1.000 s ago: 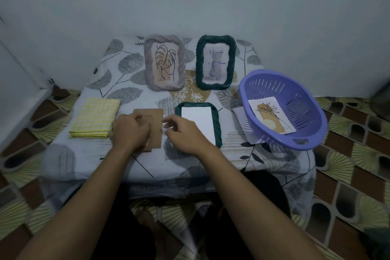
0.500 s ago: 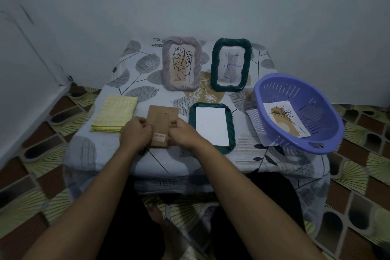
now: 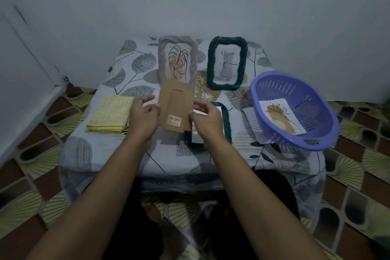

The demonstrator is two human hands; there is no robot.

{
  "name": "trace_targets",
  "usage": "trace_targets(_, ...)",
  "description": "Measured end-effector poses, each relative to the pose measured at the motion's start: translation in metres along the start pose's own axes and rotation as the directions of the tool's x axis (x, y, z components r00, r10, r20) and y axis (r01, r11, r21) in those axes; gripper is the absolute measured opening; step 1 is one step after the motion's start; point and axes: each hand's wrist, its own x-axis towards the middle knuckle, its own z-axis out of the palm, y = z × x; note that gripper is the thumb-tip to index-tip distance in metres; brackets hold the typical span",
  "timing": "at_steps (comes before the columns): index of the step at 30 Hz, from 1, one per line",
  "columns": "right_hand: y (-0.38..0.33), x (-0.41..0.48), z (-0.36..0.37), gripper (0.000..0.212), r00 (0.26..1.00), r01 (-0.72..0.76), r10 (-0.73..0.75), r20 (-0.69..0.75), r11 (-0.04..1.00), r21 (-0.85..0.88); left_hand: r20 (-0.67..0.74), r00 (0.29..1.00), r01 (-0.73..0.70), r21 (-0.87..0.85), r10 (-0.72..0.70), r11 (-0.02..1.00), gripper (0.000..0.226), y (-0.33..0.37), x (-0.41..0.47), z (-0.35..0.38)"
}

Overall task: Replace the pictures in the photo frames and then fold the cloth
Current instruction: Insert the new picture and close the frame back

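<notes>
I hold a brown cardboard frame backing (image 3: 176,106) lifted above the table, its stand flap and a sticker facing me. My left hand (image 3: 145,116) pinches its left edge, my right hand (image 3: 207,121) its right edge. A white sheet (image 3: 152,96) shows behind the backing on the left. Under my right hand a dark green frame (image 3: 226,121) lies flat, face down, with white paper in it. At the back stand a grey frame (image 3: 179,60) with a leaf drawing and a green frame (image 3: 227,63) with a grey figure. A folded yellow cloth (image 3: 109,114) lies at the left.
A purple plastic basket (image 3: 295,110) sits tilted on the table's right side with a plant picture (image 3: 281,116) inside; another sheet (image 3: 250,115) pokes out beneath it. The low table has a leaf-print cover (image 3: 105,150). White walls stand behind and to the left; patterned tiles surround it.
Both hands have picked the brown backing up off the table and raised it toward the grey frame; a white sheet now shows behind it.
</notes>
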Motion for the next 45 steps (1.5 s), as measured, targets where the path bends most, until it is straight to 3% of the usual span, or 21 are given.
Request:
trace_targets(6,0.006,0.012,-0.049,0.032,0.998,-0.021,0.025,-0.062,0.998,0.054,0.112,0.992,-0.062,0.031,0.058,0.998,0.013,-0.001,-0.015,0.033)
trace_targets(13,0.013,0.012,-0.086,0.028,0.994,-0.083,0.084,-0.066,0.996,0.018,0.183,0.972,-0.215,0.441,0.147,0.871,0.016,-0.019,-0.027,0.062)
trace_targets(16,0.019,0.015,-0.092,0.029,0.994,-0.090,0.089,-0.062,0.996,-0.020,0.189,0.963,-0.265,0.517,0.193,0.814,0.024,-0.026,-0.032,0.066)
trace_targets(36,0.033,0.020,-0.090,0.035,0.998,-0.064,0.059,-0.026,0.969,-0.240,0.152,0.964,-0.266,0.621,0.220,0.737,0.038,-0.054,-0.031,0.072)
trace_targets(45,0.031,0.021,-0.089,0.041,0.998,0.058,-0.035,0.054,0.858,-0.511,0.152,0.963,-0.268,0.662,0.225,0.700,0.030,-0.053,-0.030,0.075)
